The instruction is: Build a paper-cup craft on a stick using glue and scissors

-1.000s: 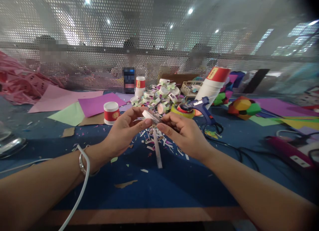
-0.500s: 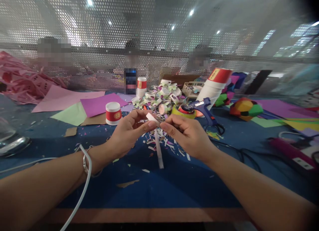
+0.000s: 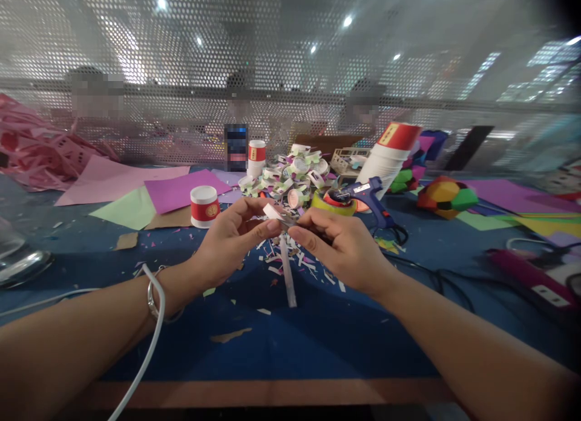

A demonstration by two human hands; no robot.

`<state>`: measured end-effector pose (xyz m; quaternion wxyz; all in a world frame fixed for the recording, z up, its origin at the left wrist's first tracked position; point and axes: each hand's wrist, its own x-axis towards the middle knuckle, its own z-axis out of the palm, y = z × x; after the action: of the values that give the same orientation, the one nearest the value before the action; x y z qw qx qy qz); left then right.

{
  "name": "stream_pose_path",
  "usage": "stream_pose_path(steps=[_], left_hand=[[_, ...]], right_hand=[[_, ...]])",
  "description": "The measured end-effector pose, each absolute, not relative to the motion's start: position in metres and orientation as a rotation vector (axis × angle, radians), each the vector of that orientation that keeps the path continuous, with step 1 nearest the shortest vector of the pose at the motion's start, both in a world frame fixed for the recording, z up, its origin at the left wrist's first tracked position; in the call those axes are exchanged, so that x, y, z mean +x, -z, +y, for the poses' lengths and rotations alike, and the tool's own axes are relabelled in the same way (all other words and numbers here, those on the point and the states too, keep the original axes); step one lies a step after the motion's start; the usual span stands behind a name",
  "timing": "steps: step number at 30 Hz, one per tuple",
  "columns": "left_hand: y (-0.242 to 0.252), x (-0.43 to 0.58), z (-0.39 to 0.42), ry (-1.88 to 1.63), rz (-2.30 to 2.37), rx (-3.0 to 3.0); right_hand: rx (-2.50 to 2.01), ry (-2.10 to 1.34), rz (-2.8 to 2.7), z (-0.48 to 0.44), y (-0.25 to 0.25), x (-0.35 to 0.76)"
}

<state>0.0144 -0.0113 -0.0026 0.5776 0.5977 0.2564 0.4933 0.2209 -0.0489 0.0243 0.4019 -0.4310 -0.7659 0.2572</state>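
Over the middle of the blue table [image 3: 281,354], my left hand [image 3: 233,236] pinches a small white paper piece [image 3: 272,212] between thumb and fingers. Close on its right, my right hand [image 3: 342,245] is closed, thumb against fingers, at the edge of that piece. Something thin and greyish shows at its fingertips, too small to name. Below the hands, a clear flat strip [image 3: 288,276] lies among paper scraps [image 3: 313,267]. Behind them rises a pile of small white-and-green cut paper pieces [image 3: 299,167]. A red-and-white paper cup [image 3: 204,209] stands upside down beyond my left hand.
A blue glue gun [image 3: 371,198] rests by a yellow tape roll [image 3: 339,207] at a leaning cup stack [image 3: 385,158]. Coloured paper sheets [image 3: 181,191] lie left, a multicoloured ball [image 3: 447,197] right. A white cable [image 3: 149,348] crosses my left wrist. A perforated screen [image 3: 290,64] stands behind.
The white piece has tilted slightly in my left fingers. Both hands stay close together in almost the same place; the whole view has shifted slightly.
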Motion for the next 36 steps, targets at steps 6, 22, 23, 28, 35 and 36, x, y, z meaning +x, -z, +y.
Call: stream_pose_path(steps=[6,22,23,28,35,36], left_hand=[[0.0016,0.0156,-0.0127,-1.161,0.603,1.377],[0.0007,0.0184,-0.0173,-1.197,0.591,1.417],[0.0001,0.0185,-0.0176,-1.199,0.592,1.406],[-0.0011,0.0175,-0.0157,-1.211,0.590,1.359],[-0.0003,0.0177,-0.0147,-1.206,0.612,1.400],[-0.0001,0.0179,-0.0149,-1.206,0.608,1.398]], right_hand=[[-1.107,-0.613,-1.956,-0.0508,-0.0230,0.2208],[-1.124,-0.533,-1.970,-0.0528,-0.0244,0.2201],[-1.120,-0.536,-1.967,-0.0530,-0.0244,0.2203],[-1.119,-0.544,-1.937,-0.0505,-0.0227,0.2237],[-1.126,-0.588,-1.953,-0.0486,-0.0216,0.2224],[-1.121,-0.592,-1.953,-0.0489,-0.0215,0.2220]])
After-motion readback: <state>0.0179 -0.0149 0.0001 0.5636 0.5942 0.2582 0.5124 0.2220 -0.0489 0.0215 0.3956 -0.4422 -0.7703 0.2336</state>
